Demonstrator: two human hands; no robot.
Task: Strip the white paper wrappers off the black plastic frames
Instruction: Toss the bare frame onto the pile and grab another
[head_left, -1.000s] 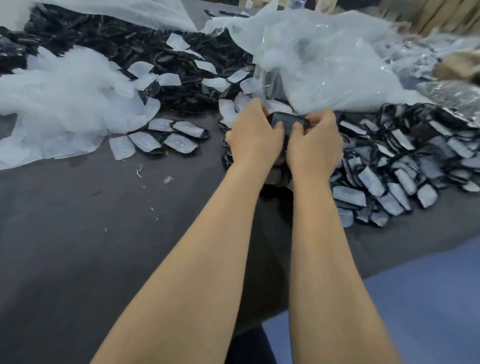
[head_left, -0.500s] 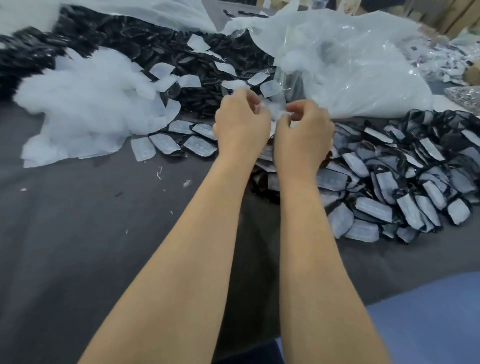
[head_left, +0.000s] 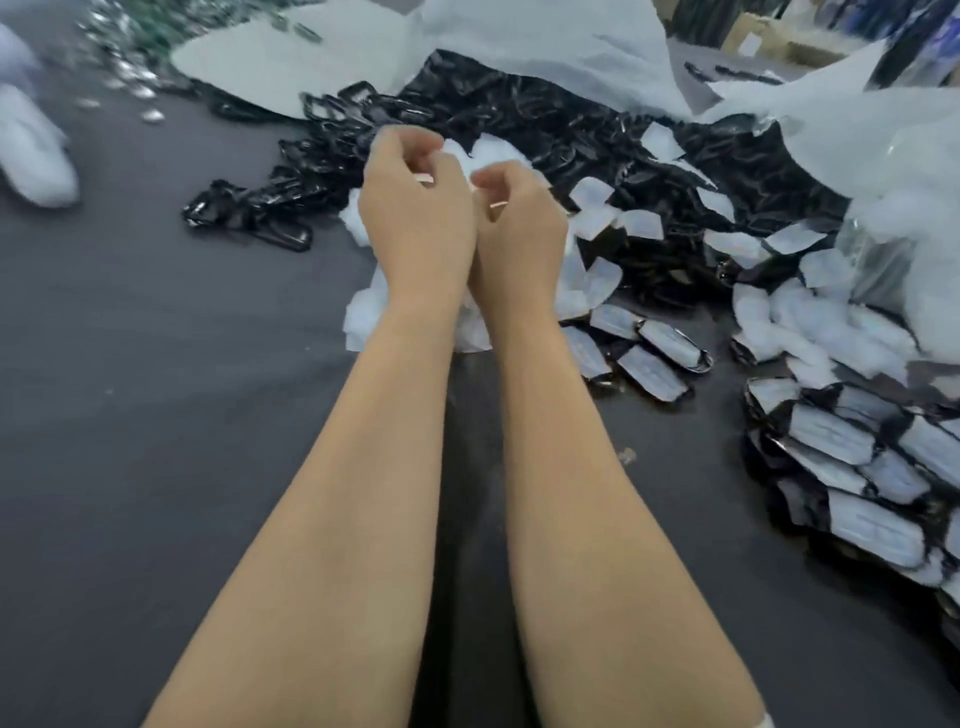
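Both forearms reached out over the dark worktop (head_left: 156, 389), side by side, with the wrists almost touching. The left hand (head_left: 415, 213) and the right hand (head_left: 519, 228) were raised with their backs to the camera, and a thumbnail showed on each. The fingers of both were curled in towards each other. Whether they pinched a wrapper or a frame between them could not be told, since the palms faced away and white paper lay right behind the gap.

Loose wrappers (head_left: 363, 312) lay heaped on the worktop under and behind the wrists, and more were scattered to the right over the dark pile. That pile, the bare frames (head_left: 519, 114), spread across the far middle of the worktop, glossy and tangled, with a smaller clump (head_left: 249, 213) trailing off to its left.

The wrapped frames (head_left: 852, 467) lay in overlapping rows along the right edge, each a black rim round a white panel. A few more of them (head_left: 649, 358) sat just right of the right forearm.

A large white sheet (head_left: 545, 47) was draped over the far side of the bare frames. A bag (head_left: 883, 156) of clear and white plastic slumped at the far right, above the wrapped rows. A blurred white shape (head_left: 31, 150) stood at the left edge, and small shiny bits (head_left: 130, 78) were strewn at the far left. Cardboard boxes (head_left: 763, 36) showed past the sheet.
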